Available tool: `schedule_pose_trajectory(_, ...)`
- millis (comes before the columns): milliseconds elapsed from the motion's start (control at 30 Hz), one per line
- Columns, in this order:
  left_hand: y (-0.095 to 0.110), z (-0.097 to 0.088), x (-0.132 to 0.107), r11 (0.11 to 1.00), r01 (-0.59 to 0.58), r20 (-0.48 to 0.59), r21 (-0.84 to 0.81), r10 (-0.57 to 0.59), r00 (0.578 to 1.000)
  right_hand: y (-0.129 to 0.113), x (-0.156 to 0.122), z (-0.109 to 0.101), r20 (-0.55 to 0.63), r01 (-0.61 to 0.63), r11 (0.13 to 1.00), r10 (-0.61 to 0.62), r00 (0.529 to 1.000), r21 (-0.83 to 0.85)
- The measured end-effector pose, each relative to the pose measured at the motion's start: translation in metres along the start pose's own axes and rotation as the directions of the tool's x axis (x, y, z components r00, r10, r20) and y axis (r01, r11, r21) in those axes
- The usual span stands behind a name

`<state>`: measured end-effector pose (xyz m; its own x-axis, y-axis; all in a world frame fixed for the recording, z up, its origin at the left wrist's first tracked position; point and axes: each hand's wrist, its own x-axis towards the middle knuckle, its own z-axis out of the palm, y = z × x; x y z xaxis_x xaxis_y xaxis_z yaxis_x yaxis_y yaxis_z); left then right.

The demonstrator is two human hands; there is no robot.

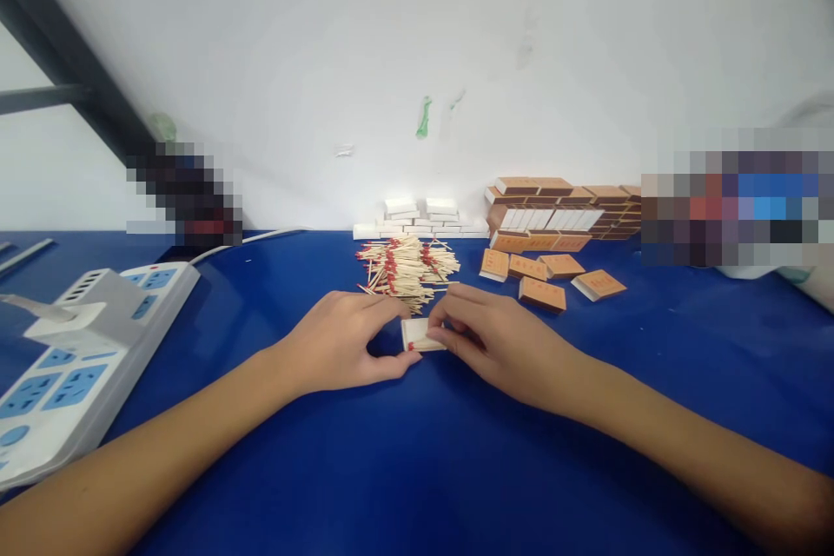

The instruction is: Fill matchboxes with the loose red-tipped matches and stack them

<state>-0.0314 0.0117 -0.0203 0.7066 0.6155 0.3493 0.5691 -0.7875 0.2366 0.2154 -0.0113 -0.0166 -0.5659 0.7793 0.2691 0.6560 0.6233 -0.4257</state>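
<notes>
Seen at the back: white wall (326, 43), marked with a green smear (423, 117). Spread out below, reaching the foot of the wall: blue tabletop (391, 469). At upper left, on a slant: dark post (71, 61). On the tabletop at far left: white power strip (104, 373) with blue sockets, bearing a boxy adapter (84, 308), plugged in. At right, close to the wall: stack of orange-brown matchboxes (544, 241), with a row of white pieces showing in its middle. Noted near centre: left hand (348, 339), clamped on the left end of a small white tray (415, 332), with thumb at the near edge and forefinger at the far edge. Opposite: right hand (492, 334), with thumb and fingertips drawn close over the right part of the tray; cannot tell whether clamped on anything. Just beyond the hands: heap of matches (404, 269), many with red heads toward the left. Behind the heap, along the wall: low stack of white trays (433, 223). Right of the heap: five loose matchboxes (542, 293), lying at mixed angles. Position of the small tray: on or just above the tabletop, between both hands, nearer than the heap. Inside, along the near side: red match head (411, 346).
</notes>
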Motion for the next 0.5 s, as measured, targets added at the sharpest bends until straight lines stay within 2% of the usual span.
schedule_pose_trajectory(100,0.001,0.0,0.0,1.0,-0.002,0.022,-0.005,0.002,1.0,0.014,0.004,-0.001,-0.155,-0.057,0.998,0.053,0.987,-0.023)
schedule_pose_trajectory(167,0.002,0.0,0.0,1.0,0.003,0.029,-0.007,-0.002,1.0,0.027,0.009,0.0,-0.186,-0.095,0.994,0.083,0.979,-0.058)
schedule_pose_trajectory(333,0.002,0.001,0.0,1.0,0.003,0.046,-0.005,-0.003,0.999,0.053,0.02,0.006,-0.123,-0.129,0.986,0.116,0.986,-0.109)
schedule_pose_trajectory(500,0.002,0.001,-0.001,1.0,0.005,0.046,0.005,-0.005,0.999,0.057,0.019,0.003,-0.087,-0.157,0.976,0.146,0.986,-0.152)
